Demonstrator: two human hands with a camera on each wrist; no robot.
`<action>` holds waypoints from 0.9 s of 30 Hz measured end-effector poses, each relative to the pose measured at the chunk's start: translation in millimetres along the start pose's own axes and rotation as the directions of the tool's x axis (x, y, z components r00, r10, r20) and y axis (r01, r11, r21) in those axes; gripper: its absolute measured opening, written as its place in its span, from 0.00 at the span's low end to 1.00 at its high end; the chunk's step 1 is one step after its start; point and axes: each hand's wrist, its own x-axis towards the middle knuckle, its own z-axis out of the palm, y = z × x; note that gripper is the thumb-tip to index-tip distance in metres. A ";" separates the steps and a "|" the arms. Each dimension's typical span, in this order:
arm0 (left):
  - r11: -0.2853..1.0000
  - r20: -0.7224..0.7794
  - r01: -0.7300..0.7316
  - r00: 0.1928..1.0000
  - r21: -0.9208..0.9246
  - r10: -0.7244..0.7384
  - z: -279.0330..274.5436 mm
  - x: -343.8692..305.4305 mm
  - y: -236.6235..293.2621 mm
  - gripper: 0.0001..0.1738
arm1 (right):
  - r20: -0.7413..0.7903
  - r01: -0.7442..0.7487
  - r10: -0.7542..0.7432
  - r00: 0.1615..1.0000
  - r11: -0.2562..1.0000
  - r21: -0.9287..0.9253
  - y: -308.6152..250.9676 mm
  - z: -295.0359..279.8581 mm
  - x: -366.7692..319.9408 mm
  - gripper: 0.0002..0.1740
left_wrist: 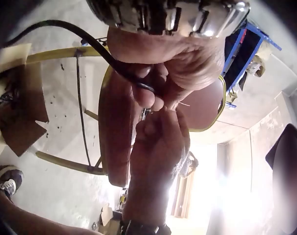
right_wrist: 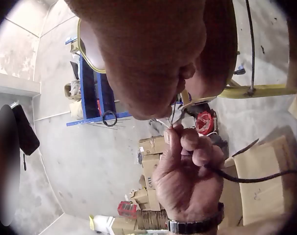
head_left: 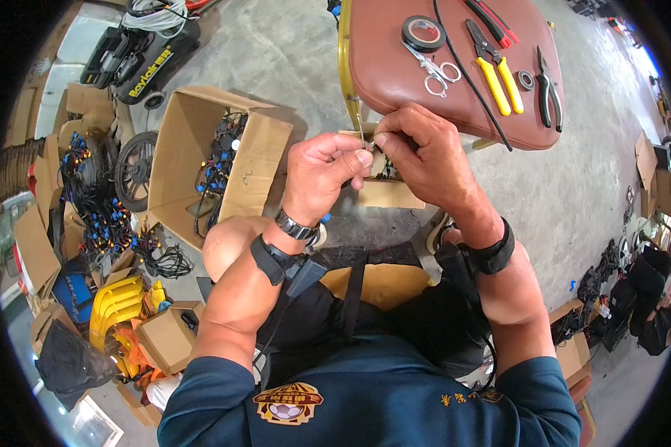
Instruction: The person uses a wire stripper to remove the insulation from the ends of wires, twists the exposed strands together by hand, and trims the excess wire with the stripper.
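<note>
My left hand (head_left: 320,171) grips a black cable (left_wrist: 97,46), which trails out of its curled fingers in both wrist views. Between that hand's thumb and forefinger, thin wire ends (right_wrist: 173,116) stick out of the pinch. Facing it, my right hand (head_left: 432,156) has its thumb and forefinger pinched together at the thin wires, with the fingertips of both hands nearly meeting. Much of the pinched wire is hidden by the fingers. Both hands are held in front of the near edge of a brown padded stool (head_left: 395,82).
On the stool lie black tape (head_left: 423,34), scissors (head_left: 434,74), yellow-handled wire strippers (head_left: 499,78), a red-handled tool (head_left: 493,22), pliers (head_left: 549,89), a small ring (head_left: 525,80) and a black cable (head_left: 470,78). A cardboard box (head_left: 265,156) of connectors stands left, a smaller box (head_left: 391,195) below the hands.
</note>
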 end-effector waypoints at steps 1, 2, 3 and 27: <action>1.000 0.004 -0.003 1.000 -0.001 0.003 0.0 0.2 -0.3 0.06 | 0.002 -0.011 0.011 1.000 1.000 -0.007 -0.1 0.1 0.2 0.04; 1.000 0.008 -0.006 1.000 -0.002 0.006 0.2 0.5 -0.7 0.06 | -0.002 -0.006 0.006 1.000 1.000 -0.010 0.0 0.2 0.1 0.04; 1.000 0.012 -0.009 1.000 -0.003 0.009 0.5 0.5 -0.8 0.06 | -0.006 0.000 0.000 1.000 1.000 -0.012 0.1 0.4 0.2 0.04; 0.998 -0.010 0.060 0.998 -0.009 -0.060 -1.2 0.3 3.1 0.07 | 0.019 -0.009 0.010 1.000 1.000 -0.017 -1.1 -1.7 -0.1 0.04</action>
